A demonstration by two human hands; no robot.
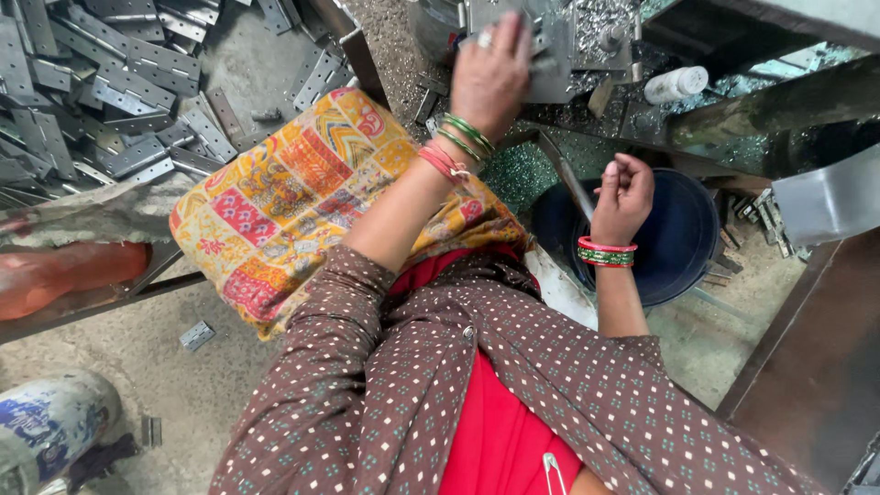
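Head view: left hand (492, 73) gripping metal plate (554, 64) beneath its fingers, right hand (623, 194) clenched.

A patchwork cushion (302, 183) in yellow, orange and red lay on a seat at the left. Behind it, a heap of grey perforated metal plates (101, 82) covered the floor (156, 367), and one loose plate (196, 335) lay apart on the bare concrete. A dark blue bucket (683, 238) stood to the right, below a white plastic bottle (676, 84) lying on its side. An orange bottle (64, 275), blurred, rested at the left edge, with a blue-and-white drum (50, 422) beneath.
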